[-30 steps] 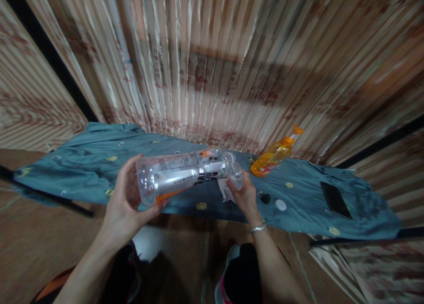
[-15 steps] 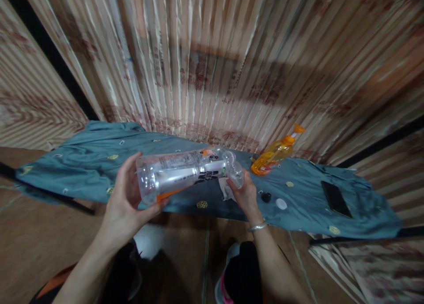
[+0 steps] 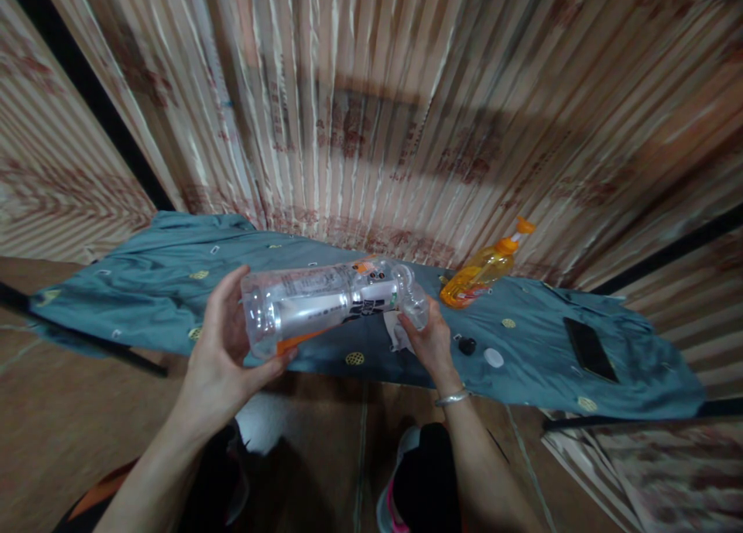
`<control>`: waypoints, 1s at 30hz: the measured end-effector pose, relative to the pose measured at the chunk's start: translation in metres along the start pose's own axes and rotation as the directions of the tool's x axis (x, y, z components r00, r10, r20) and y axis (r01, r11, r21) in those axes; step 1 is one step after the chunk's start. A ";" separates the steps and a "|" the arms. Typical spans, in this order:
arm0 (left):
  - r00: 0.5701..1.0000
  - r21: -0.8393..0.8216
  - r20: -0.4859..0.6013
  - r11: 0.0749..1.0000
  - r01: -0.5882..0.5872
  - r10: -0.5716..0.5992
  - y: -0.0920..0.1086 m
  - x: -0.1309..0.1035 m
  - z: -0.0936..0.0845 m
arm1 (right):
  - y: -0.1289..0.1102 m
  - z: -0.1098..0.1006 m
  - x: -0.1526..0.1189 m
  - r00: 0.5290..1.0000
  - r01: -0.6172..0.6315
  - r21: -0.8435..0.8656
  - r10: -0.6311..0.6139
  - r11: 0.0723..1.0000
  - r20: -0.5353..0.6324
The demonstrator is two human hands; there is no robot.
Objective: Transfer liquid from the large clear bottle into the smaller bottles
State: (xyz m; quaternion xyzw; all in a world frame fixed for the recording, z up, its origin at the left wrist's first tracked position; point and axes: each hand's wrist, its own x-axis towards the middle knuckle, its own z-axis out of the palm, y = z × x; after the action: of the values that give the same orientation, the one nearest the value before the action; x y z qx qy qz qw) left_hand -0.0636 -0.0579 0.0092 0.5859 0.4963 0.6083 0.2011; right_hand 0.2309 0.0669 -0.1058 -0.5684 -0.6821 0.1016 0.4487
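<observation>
A clear plastic bottle with a silver, black and orange label lies nearly level in the air above the cloth-covered table. Its base end is held by my left hand, fingers behind and thumb along the lower side. My right hand grips the clear rounded end at the right between thumb and fingers. Whether that rounded end is a separate piece I cannot tell. Crumpled white tissue-like material lies on the cloth just behind the right fingers.
Blue-green cloth covers the long narrow table. Right of my hands stand an orange pump bottle, a small black round object, a white disc and a dark phone. Pleated curtains hang behind; black poles slant at both sides.
Almost nothing differs. Both hands keep their hold on the bottle, and the view has shifted very slightly.
</observation>
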 end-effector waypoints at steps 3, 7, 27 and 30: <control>1.000 -0.018 0.002 1.000 -0.016 0.016 -0.001 0.000 0.000 | 0.000 0.000 0.000 1.000 -0.011 -0.003 0.011 1.000 0.005; 0.999 -0.027 0.013 0.999 -0.042 0.042 -0.002 0.000 0.001 | -0.001 -0.001 -0.001 1.000 -0.006 0.009 0.006 1.000 0.007; 0.999 0.042 0.049 0.999 0.017 -0.019 0.006 -0.002 0.002 | 0.000 -0.002 0.000 1.000 0.001 0.001 -0.001 1.000 0.003; 0.999 0.038 0.034 0.999 0.027 -0.029 0.007 -0.001 0.003 | -0.002 -0.002 0.000 1.000 0.000 0.002 0.000 1.000 0.006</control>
State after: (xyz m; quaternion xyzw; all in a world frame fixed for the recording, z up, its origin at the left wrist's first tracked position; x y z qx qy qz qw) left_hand -0.0585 -0.0606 0.0139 0.5929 0.5123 0.5858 0.2069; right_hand 0.2315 0.0656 -0.1036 -0.5674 -0.6835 0.1040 0.4473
